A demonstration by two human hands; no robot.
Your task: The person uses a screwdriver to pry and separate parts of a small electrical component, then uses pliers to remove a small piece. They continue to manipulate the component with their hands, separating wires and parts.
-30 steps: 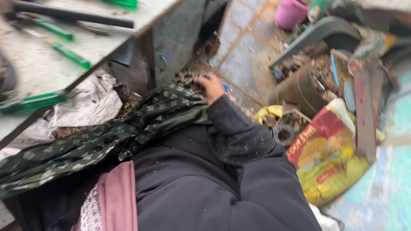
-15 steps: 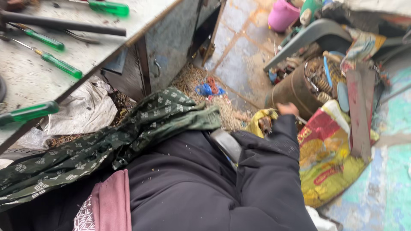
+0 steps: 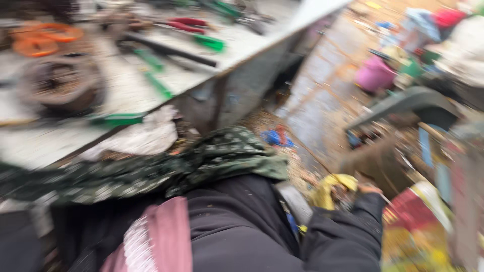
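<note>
Down low, right hand reaching among floor clutter, just beside yellow rag; fingers hidden by blur, grip impossible to tell. Left hand not showing.

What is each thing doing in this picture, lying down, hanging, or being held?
right hand: reaching down by the yellow cloth, grip hidden by blur
green-handled screwdrivers: lying flat on the workbench
red-handled pliers: lying flat
green scarf: hanging loose
pink bucket: standing on the floor
</note>
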